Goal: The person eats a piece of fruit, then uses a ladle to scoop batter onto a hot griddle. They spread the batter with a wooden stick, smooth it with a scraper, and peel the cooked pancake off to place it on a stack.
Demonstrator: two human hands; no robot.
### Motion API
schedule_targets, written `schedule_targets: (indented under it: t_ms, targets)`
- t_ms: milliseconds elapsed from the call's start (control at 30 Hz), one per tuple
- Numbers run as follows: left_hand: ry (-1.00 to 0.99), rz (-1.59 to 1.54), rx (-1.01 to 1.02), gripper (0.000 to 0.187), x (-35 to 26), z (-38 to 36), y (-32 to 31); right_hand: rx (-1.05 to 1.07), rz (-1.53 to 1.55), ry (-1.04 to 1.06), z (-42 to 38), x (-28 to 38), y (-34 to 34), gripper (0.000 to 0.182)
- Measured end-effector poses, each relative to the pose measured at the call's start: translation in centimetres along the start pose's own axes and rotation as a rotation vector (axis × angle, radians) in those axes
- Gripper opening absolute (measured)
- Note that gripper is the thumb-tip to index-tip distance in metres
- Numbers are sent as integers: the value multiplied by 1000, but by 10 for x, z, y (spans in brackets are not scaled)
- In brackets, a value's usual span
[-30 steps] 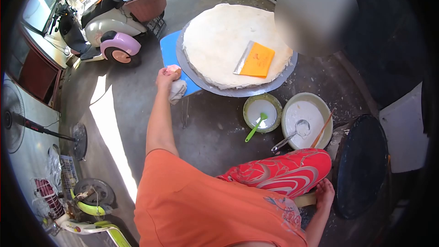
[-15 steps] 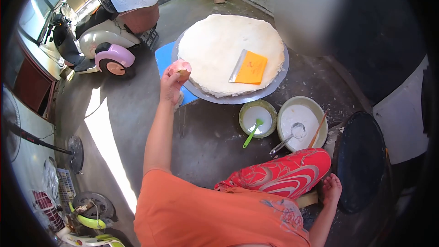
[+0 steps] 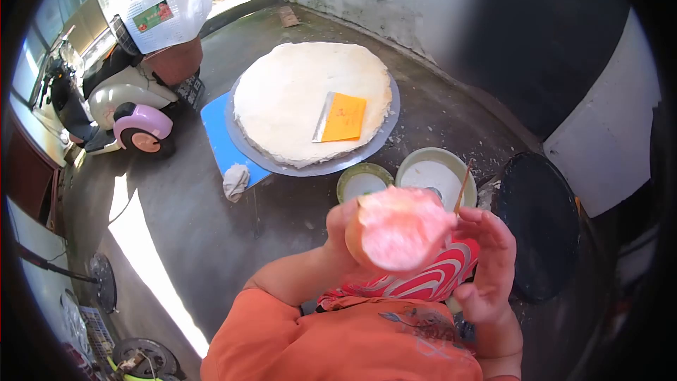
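Observation:
A bitten fruit [image 3: 403,231] with pink flesh and a reddish-orange skin is raised close to the camera, slightly blurred. My left hand [image 3: 340,233] grips it from the left side, its fingers partly hidden behind it. Just to the right of the fruit is my right hand [image 3: 491,257], holding nothing, with the thumb apart from loosely bent fingers. Beyond both hands lies a thick round stack of pale, thin sheets [image 3: 296,92] on a round grey tray [image 3: 384,134]. A yellow scraper [image 3: 343,117] with a pale edge rests on the stack.
Behind the fruit stand a small green bowl [image 3: 363,171] and a larger batter basin [image 3: 471,185] with a thin stick [image 3: 463,187]. A dark round griddle [image 3: 536,226] is at right. A crumpled cloth [image 3: 235,182] lies on the blue board [image 3: 220,137]. A scooter [image 3: 134,92] stands far left.
My left hand has brought the fruit from beside the tray back toward the camera. My right hand has risen from beside my knee to near the fruit. The view has shifted.

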State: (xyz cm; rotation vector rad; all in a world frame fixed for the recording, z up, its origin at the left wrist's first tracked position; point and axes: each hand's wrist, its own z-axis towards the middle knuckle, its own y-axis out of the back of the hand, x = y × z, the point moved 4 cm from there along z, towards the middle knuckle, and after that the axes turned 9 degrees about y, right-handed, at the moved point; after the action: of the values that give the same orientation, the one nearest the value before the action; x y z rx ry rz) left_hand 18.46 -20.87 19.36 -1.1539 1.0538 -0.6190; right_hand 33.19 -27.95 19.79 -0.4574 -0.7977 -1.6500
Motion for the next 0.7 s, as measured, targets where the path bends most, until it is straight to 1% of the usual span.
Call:
schedule_targets:
  t_ms: [33,67,100,133,167,200,233,267,300,367,400,500,567,633,667,700]
  targets:
    - [80,-63,-226,39,11,-2,-14,12,13,87,7,12,-6,90]
    - [106,-53,-209,39,19,-3,-30,16,27,185,15,26,-11,88]
    - [112,-138,-22,37,28,-6,-47,34,11,168,17,40,-22,82]
    - [116,-226,166,35,37,-10,-56,98,17,134,13,47,-20,68]
    - [376,-282,253,79,58,-22,-45,167,26,103,12,53,-19,55]
    - [515,-265,348,76,71,-30,-35,168,-6,178,19,65,-18,45]
    - [557,-248,400,73,75,-30,-31,175,-31,254,26,73,-22,37]
    - [580,-233,428,70,79,-31,-28,85,-98,322,16,73,-27,37]
    - [593,-220,442,68,81,-31,-25,86,-116,336,18,73,-23,37]
    - [597,-216,469,62,85,-29,-23,115,-88,498,16,82,-16,37]
    - [603,-223,475,59,88,-28,-22,111,-104,485,11,80,-15,37]
    - [610,-251,499,52,93,-24,-23,-32,-44,623,-9,76,-8,31]
    - [622,-274,511,47,97,-22,-27,-61,-75,584,-7,90,0,32]
    - [610,-317,522,42,99,-18,-32,82,-24,372,-15,97,8,34]
    - [596,-348,529,40,100,-16,-34,73,-31,367,-18,103,6,34]
    - [569,-390,541,38,101,-14,-40,-33,13,178,-20,103,4,33]
